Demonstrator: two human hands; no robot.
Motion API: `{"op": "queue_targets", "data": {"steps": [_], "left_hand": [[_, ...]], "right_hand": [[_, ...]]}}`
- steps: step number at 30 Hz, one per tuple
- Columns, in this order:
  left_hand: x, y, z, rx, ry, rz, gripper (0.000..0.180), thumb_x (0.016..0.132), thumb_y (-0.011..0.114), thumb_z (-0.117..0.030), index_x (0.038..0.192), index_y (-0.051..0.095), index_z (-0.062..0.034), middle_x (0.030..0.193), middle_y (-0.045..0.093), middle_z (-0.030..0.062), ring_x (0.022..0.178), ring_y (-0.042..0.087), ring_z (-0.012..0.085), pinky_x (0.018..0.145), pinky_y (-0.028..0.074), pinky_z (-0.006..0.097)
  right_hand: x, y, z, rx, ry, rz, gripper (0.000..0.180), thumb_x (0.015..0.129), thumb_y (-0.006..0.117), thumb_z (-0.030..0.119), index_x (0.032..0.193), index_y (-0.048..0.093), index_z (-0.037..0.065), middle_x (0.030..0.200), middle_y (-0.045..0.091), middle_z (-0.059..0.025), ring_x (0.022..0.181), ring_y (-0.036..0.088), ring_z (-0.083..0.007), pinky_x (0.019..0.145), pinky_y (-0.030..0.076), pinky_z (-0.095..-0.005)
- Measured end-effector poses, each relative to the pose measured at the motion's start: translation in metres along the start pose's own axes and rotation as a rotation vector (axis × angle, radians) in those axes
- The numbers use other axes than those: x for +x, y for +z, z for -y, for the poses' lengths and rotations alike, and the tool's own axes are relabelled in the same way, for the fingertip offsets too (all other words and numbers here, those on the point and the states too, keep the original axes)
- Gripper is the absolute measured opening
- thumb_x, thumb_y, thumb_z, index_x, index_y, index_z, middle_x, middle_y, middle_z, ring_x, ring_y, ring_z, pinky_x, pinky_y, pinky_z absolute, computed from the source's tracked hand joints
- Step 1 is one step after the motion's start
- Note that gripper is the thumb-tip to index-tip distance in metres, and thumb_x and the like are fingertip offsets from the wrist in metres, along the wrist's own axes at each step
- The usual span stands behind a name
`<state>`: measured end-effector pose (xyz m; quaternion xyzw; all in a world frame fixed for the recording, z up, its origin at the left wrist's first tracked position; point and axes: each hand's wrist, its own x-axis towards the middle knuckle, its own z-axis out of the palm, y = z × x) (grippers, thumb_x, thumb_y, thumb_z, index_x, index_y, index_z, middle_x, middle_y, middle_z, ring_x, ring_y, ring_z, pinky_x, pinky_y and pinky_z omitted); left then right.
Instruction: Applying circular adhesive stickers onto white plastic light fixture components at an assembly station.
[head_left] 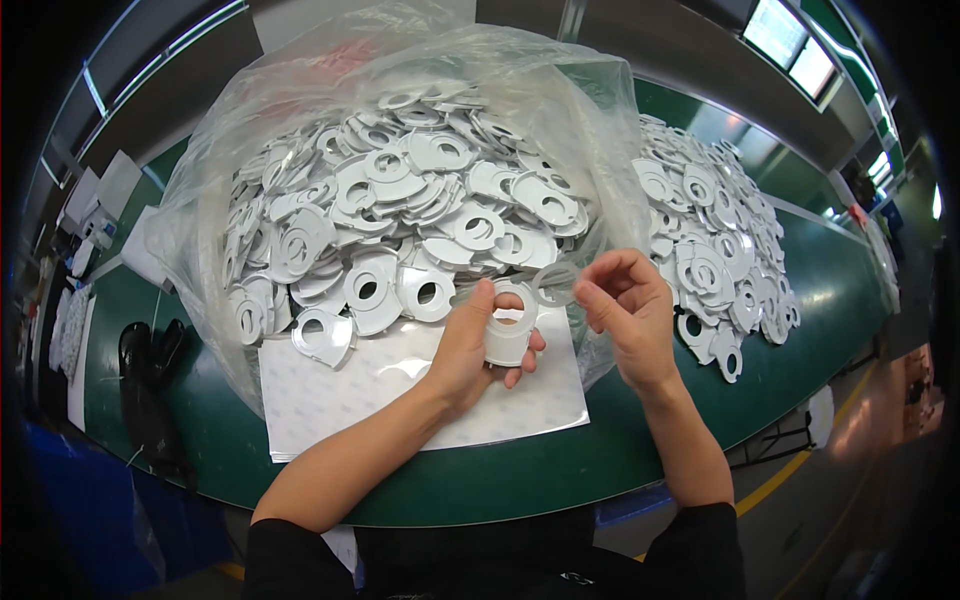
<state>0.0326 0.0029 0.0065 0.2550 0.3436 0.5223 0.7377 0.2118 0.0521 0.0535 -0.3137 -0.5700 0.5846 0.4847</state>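
Note:
My left hand grips a white plastic part, a rounded plate with a large round hole near its top. The thumb lies along the part's left edge and the fingers curl behind it. Just to the right, my right hand pinches a thin clear ring between thumb and fingertips. This ring looks like a loop of transparent film beside the part's upper right; whether the two touch I cannot tell. Under my left hand lies a stack of white glossy sheets.
Beyond my hands, a big clear plastic bag lies open around a heap of similar white parts. A second heap spreads on the green table at the right. A black glove-like item lies at the left.

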Motion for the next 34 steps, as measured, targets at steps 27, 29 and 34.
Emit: {"op": "queue_targets", "data": {"steps": [27, 29, 34], "left_hand": [[-0.006, 0.003, 0.006, 0.105, 0.069, 0.088, 0.076, 0.094, 0.022, -0.061, 0.111, 0.053, 0.0066, 0.081, 0.061, 0.014, 0.066, 0.06, 0.017, 0.049, 0.045, 0.026], [-0.007, 0.003, 0.006, 0.131, 0.054, 0.059, 0.075, 0.094, 0.025, -0.061, 0.111, 0.052, 0.0064, 0.079, 0.061, 0.0141, 0.064, 0.06, 0.0182, 0.049, 0.045, 0.027], [-0.008, 0.01, 0.002, 0.249, 0.022, -0.074, 0.064, 0.092, 0.044, -0.054, 0.109, 0.051, 0.0078, 0.074, 0.062, 0.0157, 0.06, 0.062, 0.0205, 0.046, 0.046, 0.029]], "right_hand": [[0.003, 0.0, -0.005, 0.109, -0.07, -0.163, 0.026, 0.086, 0.06, 0.005, 0.109, 0.047, 0.0, 0.087, 0.055, -0.0054, 0.062, 0.047, -0.006, 0.054, 0.04, -0.0189], [0.002, 0.0, -0.007, 0.111, -0.065, -0.148, 0.027, 0.086, 0.061, 0.005, 0.109, 0.047, 0.0, 0.087, 0.055, -0.0051, 0.063, 0.047, -0.0058, 0.054, 0.04, -0.0188], [0.0, 0.0, -0.008, 0.089, -0.056, -0.117, 0.027, 0.086, 0.061, 0.005, 0.109, 0.048, 0.0, 0.087, 0.056, -0.0047, 0.064, 0.047, -0.0055, 0.054, 0.04, -0.0185]]}}
